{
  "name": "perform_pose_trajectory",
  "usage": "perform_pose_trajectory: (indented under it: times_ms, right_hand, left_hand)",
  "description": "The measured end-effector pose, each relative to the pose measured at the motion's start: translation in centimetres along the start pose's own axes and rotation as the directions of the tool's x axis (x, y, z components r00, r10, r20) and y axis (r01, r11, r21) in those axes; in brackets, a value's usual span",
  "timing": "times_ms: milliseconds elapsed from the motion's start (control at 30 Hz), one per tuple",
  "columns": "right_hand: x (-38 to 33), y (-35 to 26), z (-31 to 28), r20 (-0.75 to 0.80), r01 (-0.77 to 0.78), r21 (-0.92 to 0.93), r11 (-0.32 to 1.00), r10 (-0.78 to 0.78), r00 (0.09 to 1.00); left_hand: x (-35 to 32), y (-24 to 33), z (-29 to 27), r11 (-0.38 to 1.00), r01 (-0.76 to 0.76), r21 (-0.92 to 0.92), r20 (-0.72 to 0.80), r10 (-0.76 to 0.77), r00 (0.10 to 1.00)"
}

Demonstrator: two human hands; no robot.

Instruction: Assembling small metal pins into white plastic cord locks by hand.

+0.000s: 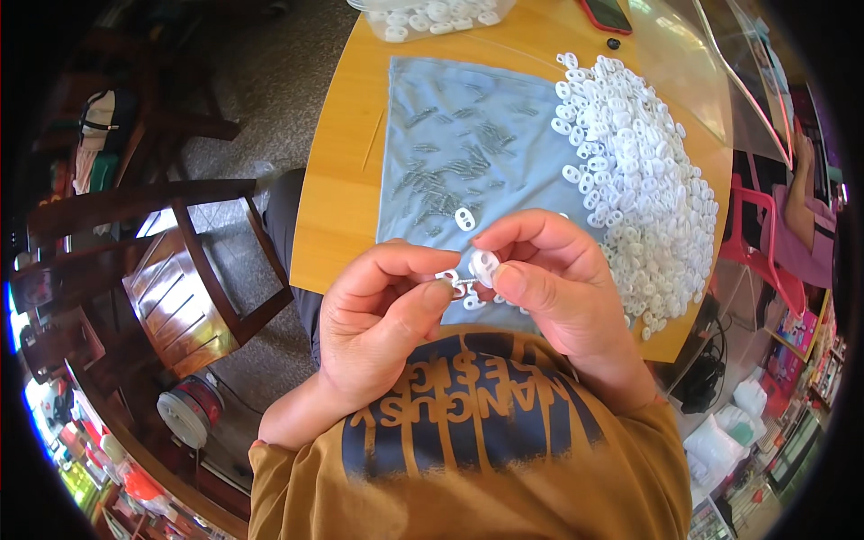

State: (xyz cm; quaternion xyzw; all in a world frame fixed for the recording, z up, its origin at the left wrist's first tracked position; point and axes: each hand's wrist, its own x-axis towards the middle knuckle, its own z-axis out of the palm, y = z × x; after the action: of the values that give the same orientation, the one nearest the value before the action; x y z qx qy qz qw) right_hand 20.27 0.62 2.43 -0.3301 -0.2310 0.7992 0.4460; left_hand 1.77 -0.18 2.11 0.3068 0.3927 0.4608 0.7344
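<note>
My left hand (373,310) is closed, its thumb and forefinger pinching what looks like a small metal spring (467,282). The spring spans the narrow gap between my two hands. In my right hand (562,288), thumb and fingers grip a white plastic two-hole cord lock (483,263). More white pieces show just under my fingertips; I cannot tell whether any of them is held. A single white cord lock (464,219) lies beyond my hands on a blue-grey cloth (531,180). Several loose springs (432,184) are scattered over that cloth.
A large heap of white cord locks (634,153) covers the right of the wooden table (337,202). At the far edge stand a clear tub (441,20) of white pieces and a phone (607,15). A wooden chair (184,297) is at left, a pink chair (756,243) at right beside another person.
</note>
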Motion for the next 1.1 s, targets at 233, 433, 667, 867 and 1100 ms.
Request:
perform_pose_trajectory:
  times_ms: [233,433,667,867,1100]
  right_hand:
    - [-0.1,0.8,0.4,-0.044,0.221,-0.309,0.925,-0.246,0.968]
    - [0.2,0.6,0.1,0.165,0.452,-0.71,0.54,-0.496,0.852]
    - [0.6,0.1,0.4,0.287,0.51,-0.808,0.296,-0.558,0.779]
    - [0.3,-0.1,0.6,0.364,0.532,-0.825,0.192,-0.54,0.759]
    - [0.0,1.1,0.2,0.139,0.428,-0.679,0.597,-0.468,0.873]
  left_hand:
    - [0.1,-0.3,0.0,0.999,0.018,0.031,-0.026,-0.017,1.0]
    - [0.0,-0.4,0.1,0.997,0.003,0.075,-0.049,0.0,0.999]
    - [0.0,-0.5,-0.1,0.998,-0.004,0.061,-0.024,0.005,1.0]
    - [-0.1,-0.5,-0.1,0.997,-0.035,0.076,-0.028,0.037,0.999]
    - [-0.2,-0.3,-0.2,0.999,-0.015,0.045,-0.025,0.016,1.0]
